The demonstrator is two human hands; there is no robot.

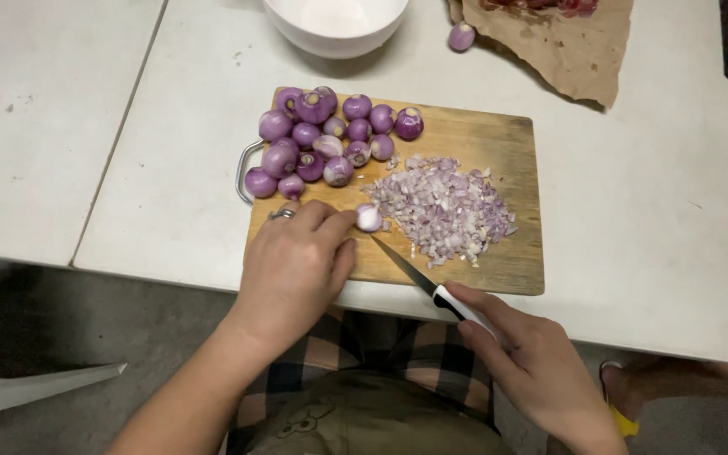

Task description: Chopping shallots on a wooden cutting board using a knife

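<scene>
Surface: white table (650, 253) carrying a wooden cutting board (499, 253).
Right hand (541, 362): fingers closed around the white handle of one knife (419, 278).
Left hand (292, 265): fingertips pinch one shallot piece (369, 217) on the board, just beside the blade tip.
Risk: I judge the small round piece may slip, so the blade could reach the fingertips.
Count: one chopped pile (444, 206); about eighteen peeled shallots (322, 139); one bowl (334, 25); one stray shallot (462, 36).

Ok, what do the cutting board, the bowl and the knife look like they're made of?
Board: wood, matte, with visible grain, and a metal wire handle. Bowl: smooth glossy white, ceramic or plastic, can't tell which. Knife: thin dark blade, likely metal, with a white handle that looks like plastic, held in the right hand.
</scene>
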